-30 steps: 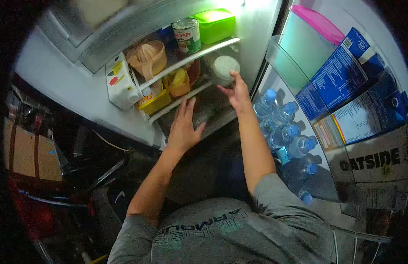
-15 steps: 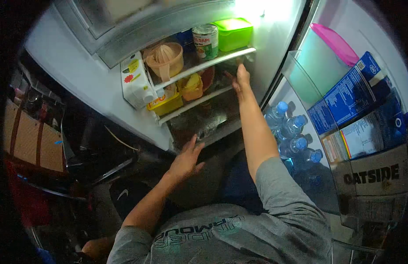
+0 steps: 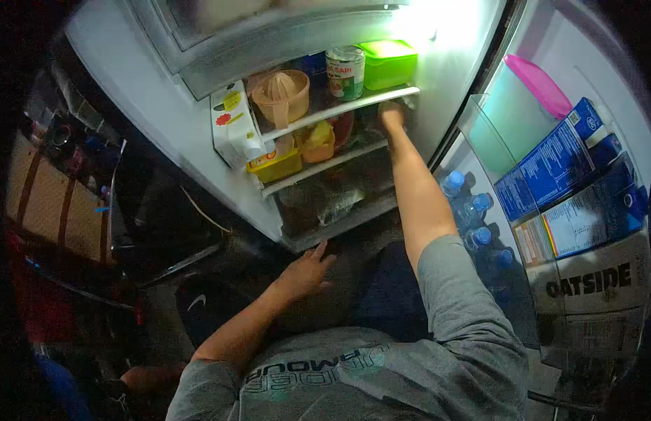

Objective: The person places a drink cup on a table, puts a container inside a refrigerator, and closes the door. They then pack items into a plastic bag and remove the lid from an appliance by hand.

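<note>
My right hand [image 3: 391,116] reaches into the open fridge, below the front edge of the upper shelf [image 3: 346,111] at its right end. Its fingers are in shadow, and I cannot make out anything in them. Left of it, on the middle shelf, sit a peach-coloured container [image 3: 318,149] with something yellow in it and a yellow tub [image 3: 277,167]. My left hand [image 3: 306,272] hangs just in front of the fridge's bottom edge, fingers apart, holding nothing.
On the upper shelf stand a citrus juicer [image 3: 283,102], a can [image 3: 345,74], a bright green container [image 3: 388,64] and a white carton [image 3: 230,125]. The open door at right holds bottles with blue caps [image 3: 477,238], blue cartons [image 3: 546,168] and a pink-lidded container [image 3: 539,88].
My right hand has gone deeper under the upper shelf, so its fingers no longer show. My left hand has dropped slightly, and the view has shifted a little.
</note>
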Available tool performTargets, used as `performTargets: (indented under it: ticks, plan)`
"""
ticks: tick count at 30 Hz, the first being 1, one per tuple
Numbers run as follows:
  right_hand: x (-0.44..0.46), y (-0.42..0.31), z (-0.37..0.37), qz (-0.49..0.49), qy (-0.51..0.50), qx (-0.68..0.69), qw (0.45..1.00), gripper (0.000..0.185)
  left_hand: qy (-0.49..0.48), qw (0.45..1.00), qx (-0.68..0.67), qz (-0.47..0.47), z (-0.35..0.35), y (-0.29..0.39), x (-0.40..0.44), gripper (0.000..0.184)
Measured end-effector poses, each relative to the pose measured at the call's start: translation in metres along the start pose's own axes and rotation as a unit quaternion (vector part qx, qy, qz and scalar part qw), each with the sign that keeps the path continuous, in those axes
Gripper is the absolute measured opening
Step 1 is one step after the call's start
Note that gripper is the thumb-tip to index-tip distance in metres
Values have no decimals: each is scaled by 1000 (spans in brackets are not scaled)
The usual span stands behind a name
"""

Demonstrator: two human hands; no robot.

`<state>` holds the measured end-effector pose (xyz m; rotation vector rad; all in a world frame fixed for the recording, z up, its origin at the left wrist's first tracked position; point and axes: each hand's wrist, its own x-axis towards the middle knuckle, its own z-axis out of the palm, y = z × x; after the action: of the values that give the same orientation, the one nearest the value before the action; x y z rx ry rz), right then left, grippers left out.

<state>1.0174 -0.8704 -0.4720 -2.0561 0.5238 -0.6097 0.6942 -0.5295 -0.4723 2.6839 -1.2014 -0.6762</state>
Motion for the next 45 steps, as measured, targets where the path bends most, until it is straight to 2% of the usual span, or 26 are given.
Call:
performTargets:
  ticks: [1, 3, 4, 7, 9, 10, 12, 13, 15, 17, 19, 21, 22, 26, 28, 32, 35, 37, 38, 40, 43, 44, 45]
  plan:
    - [-16, -7, -13, -104, 19, -89, 990, 41, -11, 1000, -3, -1, -1, 2, -2, 71]
    - [-29, -4, -8, -116, 30, -213, 970, 37, -2, 1000, -7, -5, 2, -1, -10, 72]
    - [-35, -1, -1, -82, 94, -116, 985, 39, 4, 1000, -10, -9, 4, -3, -13, 73]
    - [-42, 7, -5, -4, 34, -81, 996, 37, -19, 999, -13, -35, 6, -10, -21, 71]
    - [-51, 10, 4, -7, 169, 113, 979, 46, -40, 998, -12, -50, 3, -10, -26, 72]
    - [-60, -2, -4, -6, 169, 112, 979, 46, -60, 996, -11, -64, 2, -10, -27, 73]
    - [-72, -19, -18, 27, 117, 153, 981, 61, -64, 996, -16, -58, 6, -14, -28, 74]
    - [-69, -17, -13, 28, 117, 153, 981, 61, -67, 996, -21, -51, 8, -17, -28, 74]
    - [-59, -15, -2, -52, 161, -38, 985, 71, -51, 998, -9, -45, 16, -17, -29, 71]
    - [-38, 3, 14, -76, 160, -32, 984, 71, -30, 999, 2, -39, 18, -15, -29, 68]
    - [-38, -9, 9, -103, 158, -26, 982, 71, -32, 999, 7, -40, 17, -12, -28, 67]
    - [-39, -21, 0, -73, 65, 30, 995, 69, -30, 999, 5, -40, 19, -14, -28, 66]
    - [-28, -10, 11, -74, 64, 29, 995, 69, -29, 999, 2, -38, 20, -14, -27, 66]
    - [15, 14, 40, -173, 19, -12, 985, 50, -39, 999, 3, -32, 26, -19, -21, 66]
    - [21, 3, 39, -303, 35, 41, 951, 46, -63, 996, 22, -59, 30, -18, -19, 66]
    - [17, -1, 43, -291, 92, 15, 952, 44, -40, 998, 9, -50, 37, -23, -23, 67]
    - [-3, -11, 30, -305, 124, 96, 939, 42, -72, 995, -2, -71, 22, -20, -26, 68]
    - [-21, -24, 15, -183, 110, 82, 974, 43, -52, 996, -21, -72, 16, -20, -29, 69]
    - [-27, -28, 10, -182, 109, 81, 974, 43, -53, 996, -22, -71, 17, -21, -29, 69]
    - [-35, -29, 1, -127, 63, 21, 990, 45, -55, 995, -10, -80, 18, -24, -28, 73]
    - [-44, -29, -13, -105, 32, 7, 994, 47, -59, 994, -17, -90, 15, -20, -28, 72]
    - [-28, -6, 9, -171, 127, -151, 965, 48, -59, 994, -16, -88, 12, -18, -29, 72]
    - [-25, 10, 19, -170, 128, -152, 965, 48, -63, 994, -19, -87, 9, -15, -31, 71]
